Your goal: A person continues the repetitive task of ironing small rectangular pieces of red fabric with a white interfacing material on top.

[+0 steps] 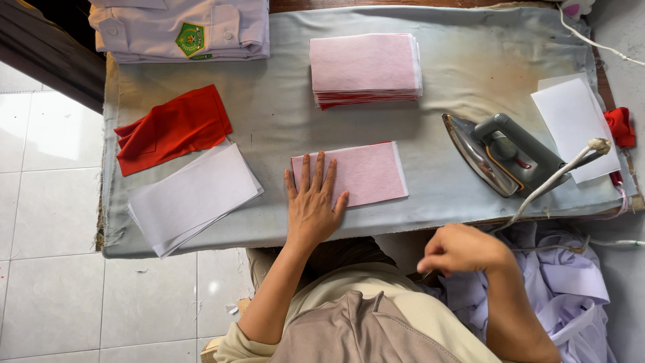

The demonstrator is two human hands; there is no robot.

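My left hand lies flat, fingers spread, on the left end of a pink rectangular cloth piece with a red edge showing, on the grey padded ironing table. My right hand hovers loosely curled below the table's front edge, over my lap, holding nothing that I can see. A grey electric iron rests on its side to the right of the pink piece, its white cord running down off the table.
A stack of pink pieces sits at the back. Red cloth and a pile of white pieces lie at left. White paper sheets lie at right, folded uniform shirts at back left, lilac garments beside my lap.
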